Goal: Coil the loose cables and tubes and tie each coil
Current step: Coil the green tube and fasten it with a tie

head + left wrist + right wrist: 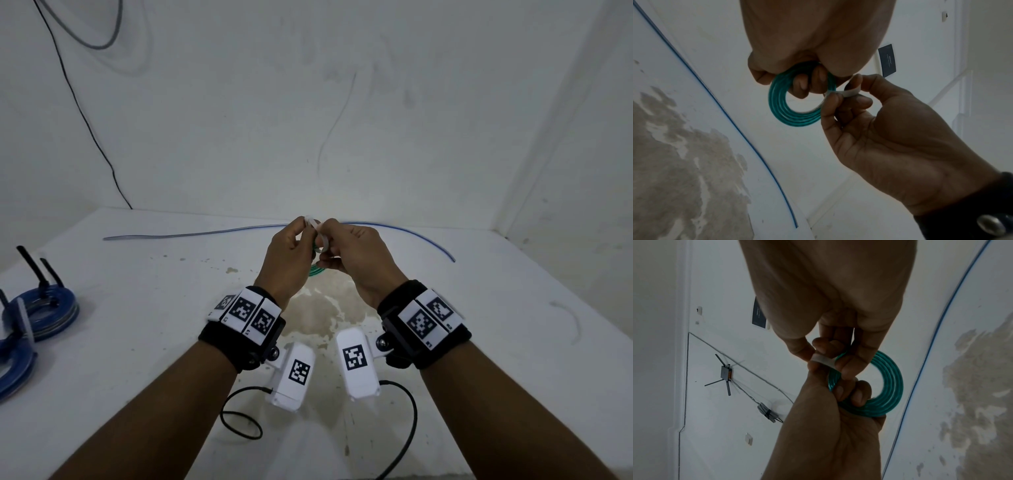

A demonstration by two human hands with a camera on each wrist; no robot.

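Note:
A small green tube coil (781, 104) hangs in the air above the white table (154, 274). My left hand (294, 246) grips it, with fingers curled through its middle (807, 84). A white zip tie (851, 92) loops around the coil's strands. My right hand (342, 246) pinches this tie between thumb and fingers (823, 361). In the head view only a sliver of the green coil (315, 270) shows below the two hands, and the white tie (318, 233) sticks up between them. The right wrist view has the coil (892, 386) beside my left hand (828, 426).
A long loose blue tube (411, 229) lies across the far part of the table. Two tied blue coils (44, 311) with black and white ties sit at the left edge. A black cable (85, 116) runs down the back wall. Walls close the back and right.

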